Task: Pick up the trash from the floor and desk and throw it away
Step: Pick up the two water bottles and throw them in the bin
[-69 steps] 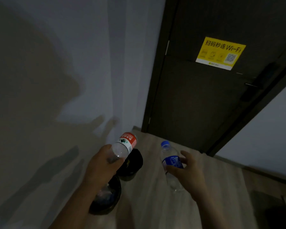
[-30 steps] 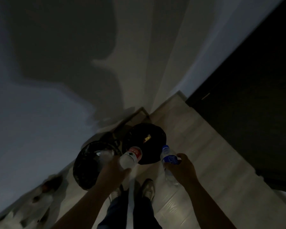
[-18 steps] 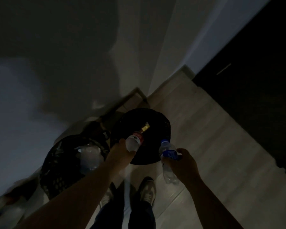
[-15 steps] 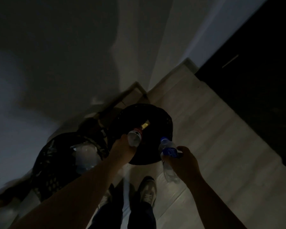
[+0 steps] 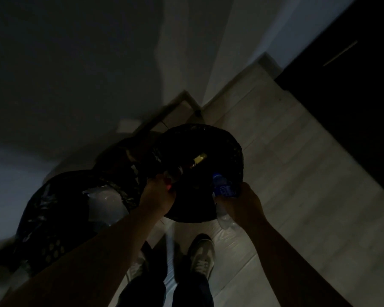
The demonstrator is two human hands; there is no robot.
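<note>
Very dim, murky frame; heavy wall shadow, soft motion blur, wide-angle warping.

Left bin (image 5: 42, 202) — beside right bin (image 5: 232, 149)

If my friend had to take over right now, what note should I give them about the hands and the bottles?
Left grip holds the red-labelled clear plastic bottle, tipped over the round black-lined bin.
Right grip holds the blue-capped clear plastic bottle at that bin's near rim.
Done: both bottles brought to the bin. A yellow scrap lies inside.
Left: drop both bottles in. A second black-lined bin stands to its left.
</note>
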